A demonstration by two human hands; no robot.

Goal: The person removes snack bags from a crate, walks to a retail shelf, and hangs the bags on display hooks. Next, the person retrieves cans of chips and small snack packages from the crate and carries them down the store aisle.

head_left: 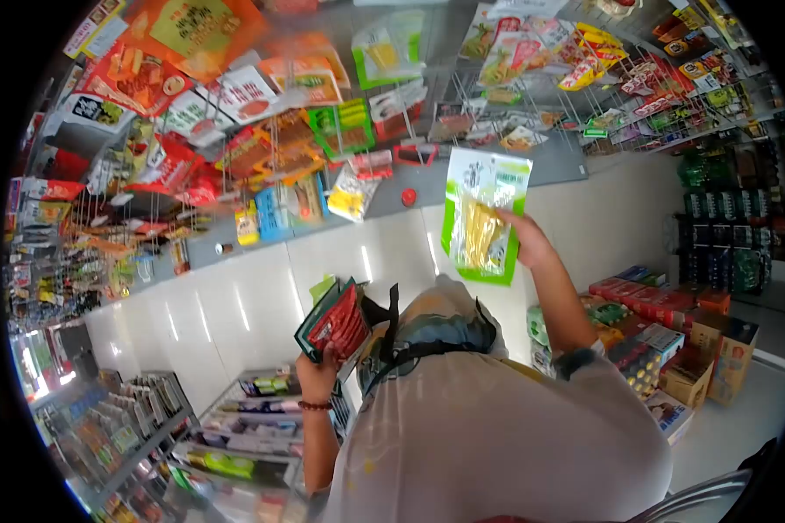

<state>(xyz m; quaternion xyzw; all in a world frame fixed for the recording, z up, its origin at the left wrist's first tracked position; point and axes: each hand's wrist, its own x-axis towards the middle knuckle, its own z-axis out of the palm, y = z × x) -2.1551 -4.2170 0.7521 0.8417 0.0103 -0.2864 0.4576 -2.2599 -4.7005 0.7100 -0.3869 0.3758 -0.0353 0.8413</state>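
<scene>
My right hand (532,239) grips the right edge of a green and white snack packet (482,218) with a clear window showing yellow food. The packet is upright, in front of the lower grey shelf. At the lower left, my left hand (319,370) is closed around the bottom of several packets, the front one red (338,322) with a dark green one (312,329) behind it. A beaded bracelet (315,405) circles my left wrist.
Hanging snack packets (270,157) fill the rack ahead, above a grey shelf base (558,171). Cardboard boxes (726,353) and bottles stand at the right. Low racks (244,436) with goods are at the lower left, beside a pale tiled floor (235,305).
</scene>
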